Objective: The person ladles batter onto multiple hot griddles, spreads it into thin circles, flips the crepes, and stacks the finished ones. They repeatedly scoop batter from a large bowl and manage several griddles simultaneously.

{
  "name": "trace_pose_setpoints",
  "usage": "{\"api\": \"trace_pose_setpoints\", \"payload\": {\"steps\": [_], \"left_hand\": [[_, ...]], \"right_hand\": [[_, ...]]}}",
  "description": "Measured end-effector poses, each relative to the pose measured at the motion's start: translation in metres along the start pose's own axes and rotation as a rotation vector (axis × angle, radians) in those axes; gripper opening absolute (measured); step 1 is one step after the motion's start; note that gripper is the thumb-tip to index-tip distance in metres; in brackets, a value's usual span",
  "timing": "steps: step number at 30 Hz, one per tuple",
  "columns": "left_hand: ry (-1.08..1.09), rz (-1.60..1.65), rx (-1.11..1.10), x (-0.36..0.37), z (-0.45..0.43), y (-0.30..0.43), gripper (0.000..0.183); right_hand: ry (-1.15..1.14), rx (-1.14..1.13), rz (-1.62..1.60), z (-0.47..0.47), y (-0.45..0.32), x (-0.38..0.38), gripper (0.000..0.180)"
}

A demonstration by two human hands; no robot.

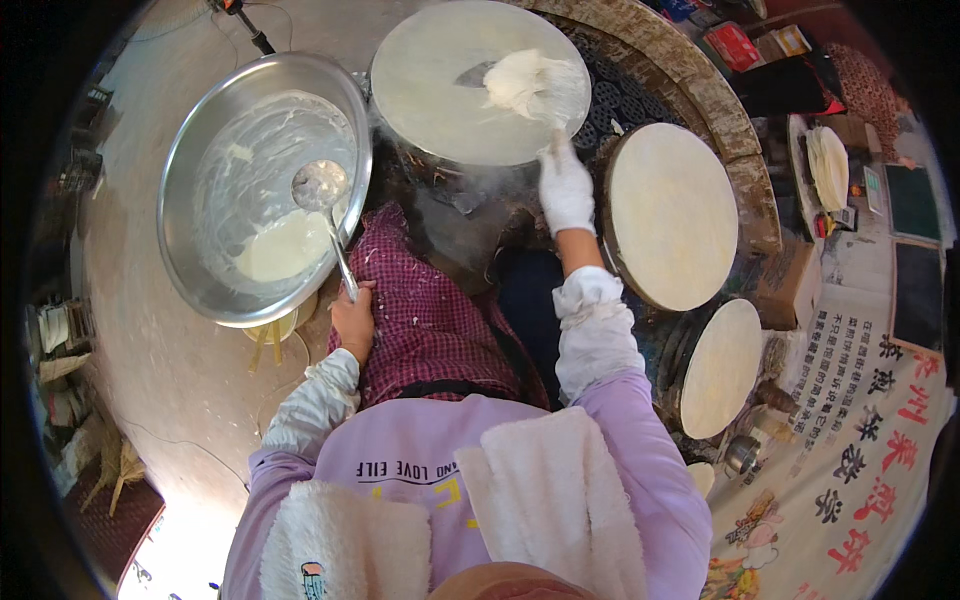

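My bare left hand (354, 322) grips the handle of a metal ladle (319, 185). The ladle's wet bowl is over a large steel basin (172, 217), where pale batter (277, 247) has pooled at the lower side and streaks the walls. My right hand (566, 187), in a white glove, reaches over the near edge of a big round griddle (427, 97). Its fingers close on the narrow end of a white, batter-like mass (529, 82), blurred by motion; whether this is dough or a coated tool, I cannot tell. Beside the mass, a dark patch shows on the griddle's pale surface.
Two more round griddles with pale tops, one larger (673, 217) and one smaller (720, 367), stand at my right. Black honeycomb briquettes (607, 97) lie inside a curved ledge (712, 97). Steam rises near the first griddle. A checked apron (427, 307) covers my lap.
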State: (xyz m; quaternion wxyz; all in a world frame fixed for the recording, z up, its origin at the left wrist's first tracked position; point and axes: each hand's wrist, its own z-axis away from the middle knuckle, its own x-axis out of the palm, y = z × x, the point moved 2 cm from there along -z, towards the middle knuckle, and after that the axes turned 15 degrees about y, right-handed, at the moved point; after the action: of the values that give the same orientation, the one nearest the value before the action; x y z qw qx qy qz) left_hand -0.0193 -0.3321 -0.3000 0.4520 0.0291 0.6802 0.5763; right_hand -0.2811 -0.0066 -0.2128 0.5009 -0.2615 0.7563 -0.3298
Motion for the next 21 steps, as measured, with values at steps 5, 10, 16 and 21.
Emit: {"api": "trace_pose_setpoints", "payload": {"steps": [5, 10, 16, 21], "left_hand": [[0.029, 0.095, 0.055, 0.006, -0.001, -0.005, 0.025], [-0.053, 0.104, -0.05, -0.011, 0.004, 0.017, 0.027], [-0.381, 0.379, -0.449, -0.066, 0.021, 0.161, 0.039], [-0.682, 0.372, -0.341, -0.078, -0.021, 0.217, 0.038]], "right_hand": [[-0.038, -0.019, 0.088, -0.025, 0.011, 0.001, 0.052], [-0.118, -0.062, -0.04, 0.03, -0.016, -0.011, 0.05], [0.003, 0.082, -0.129, 0.095, 0.015, -0.025, 0.054], [-0.178, 0.163, -0.242, 0.07, -0.012, 0.013, 0.052]]}}
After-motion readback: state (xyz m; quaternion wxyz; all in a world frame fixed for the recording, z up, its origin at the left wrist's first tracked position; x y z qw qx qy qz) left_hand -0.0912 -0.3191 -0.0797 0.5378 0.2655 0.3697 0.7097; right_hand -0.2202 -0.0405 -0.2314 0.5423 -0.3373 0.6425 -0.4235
